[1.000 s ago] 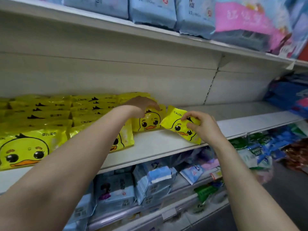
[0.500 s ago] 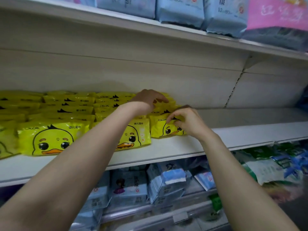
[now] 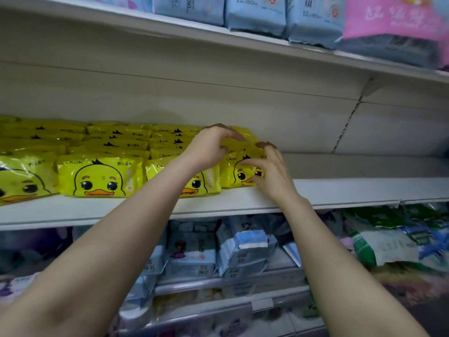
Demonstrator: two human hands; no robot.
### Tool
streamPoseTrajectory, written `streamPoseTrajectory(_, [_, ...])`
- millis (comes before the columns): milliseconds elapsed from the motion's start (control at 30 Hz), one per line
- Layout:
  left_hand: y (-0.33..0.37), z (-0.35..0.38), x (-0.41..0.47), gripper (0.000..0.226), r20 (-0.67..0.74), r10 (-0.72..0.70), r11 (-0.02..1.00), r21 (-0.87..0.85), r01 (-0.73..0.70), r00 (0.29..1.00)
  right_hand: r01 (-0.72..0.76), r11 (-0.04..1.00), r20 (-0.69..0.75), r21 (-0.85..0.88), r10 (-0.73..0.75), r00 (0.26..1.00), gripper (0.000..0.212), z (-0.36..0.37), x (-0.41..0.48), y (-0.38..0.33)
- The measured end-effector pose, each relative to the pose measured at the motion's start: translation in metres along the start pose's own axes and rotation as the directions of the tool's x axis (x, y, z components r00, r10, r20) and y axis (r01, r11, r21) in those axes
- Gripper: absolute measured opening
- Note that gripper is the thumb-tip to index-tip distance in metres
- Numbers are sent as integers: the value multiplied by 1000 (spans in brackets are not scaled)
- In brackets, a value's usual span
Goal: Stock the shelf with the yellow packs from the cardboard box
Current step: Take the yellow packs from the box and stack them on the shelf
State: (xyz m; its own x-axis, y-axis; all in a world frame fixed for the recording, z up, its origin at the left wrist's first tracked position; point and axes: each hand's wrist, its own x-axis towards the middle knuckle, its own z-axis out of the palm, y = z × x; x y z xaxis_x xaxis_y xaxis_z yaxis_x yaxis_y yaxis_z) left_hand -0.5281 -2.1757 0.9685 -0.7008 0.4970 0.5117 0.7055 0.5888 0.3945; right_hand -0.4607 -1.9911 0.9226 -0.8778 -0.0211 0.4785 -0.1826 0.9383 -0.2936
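Yellow plastic packs printed with a duck face (image 3: 99, 177) fill the left and middle of the white shelf board (image 3: 340, 190), a front row facing outward with more stacked behind. The rightmost yellow pack (image 3: 237, 170) ends that row at the centre of the frame. Its printed face is turned outward and its long axis runs left to right along the shelf edge.

The right hand (image 3: 272, 171) lies against that pack's right end with fingers spread and fairly straight. Its thumb crosses the duck print and its upper fingertips (image 3: 267, 145) reach the top corner. This looks like a squaring push rather than a closed hold. The left hand (image 3: 211, 148) arches over the top of the stack just to the left, fingers curved down onto the yellow film. Whether it pinches a pack or only presses, I cannot tell.

The coming move turns on one thing: the bare shelf lies to the right of this pack, in the right half of the frame, on the right hand's side. So the right hand is likely the nearer one to set the next pack there, long axis again along the edge, while the left steadies the row. The cardboard box is out of view, so a hand probably has to leave the shelf to fetch one.
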Motion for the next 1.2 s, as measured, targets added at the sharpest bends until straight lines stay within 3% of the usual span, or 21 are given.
streamPoseTrajectory(133, [21,-3,-31,48,-95,2,1000,-27,-5,996,13,997,-68,80,-8,998,47,-9,-31,-6])
streamPoseTrajectory(267, [47,-2,-79,47,-147,-34,998,-56,26,989,12,997,-31,71,-10,999,53,-19,-70,-15])
streamPoseTrajectory(600, [59,-6,-214,46,-92,-217,970,-129,204,972,23,973,46,229,-35,998,52,7,-154,-81])
streamPoseTrajectory(900, [29,-40,-336,44,-132,-431,899,-151,411,893,96,936,173,338,-162,972,51,57,-201,-166])
streamPoseTrajectory(1200, [-45,-103,-462,47,-169,-594,804,-165,572,786,98,873,311,478,-273,911,50,136,-235,-292])
